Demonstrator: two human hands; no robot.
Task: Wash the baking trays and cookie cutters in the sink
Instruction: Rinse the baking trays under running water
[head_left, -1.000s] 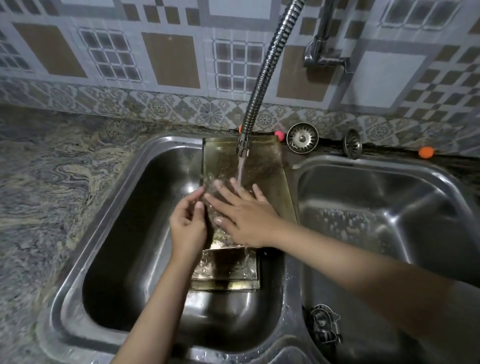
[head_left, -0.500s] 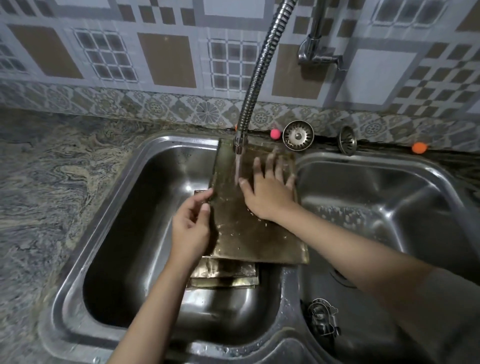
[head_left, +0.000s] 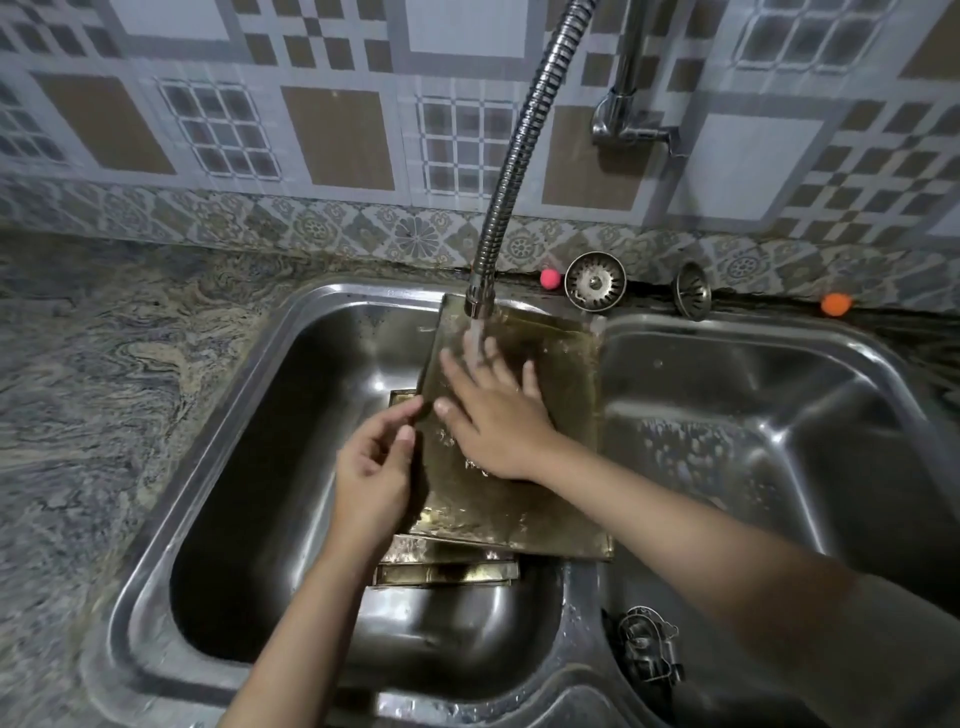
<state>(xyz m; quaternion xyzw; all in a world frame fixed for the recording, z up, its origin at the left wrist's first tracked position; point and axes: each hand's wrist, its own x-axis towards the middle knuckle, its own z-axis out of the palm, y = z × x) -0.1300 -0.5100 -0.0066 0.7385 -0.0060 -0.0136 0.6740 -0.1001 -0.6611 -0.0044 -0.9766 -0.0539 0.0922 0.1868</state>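
Gripping the left edge of a flat, brownish metal baking tray (head_left: 540, 457) over the steel sink's (head_left: 291, 395) left basin, the left hand (head_left: 371, 475) steadies it; the right hand (head_left: 493, 415) presses flat, fingers spread, under running water.

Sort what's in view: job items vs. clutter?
In the job:
- baking tray, gripped at its edge by the left hand, right hand flat on it
- more trays stacked beneath
- faucet hose, running
- left basin

Lying about:
- two strainers
- pink ball
- orange ball
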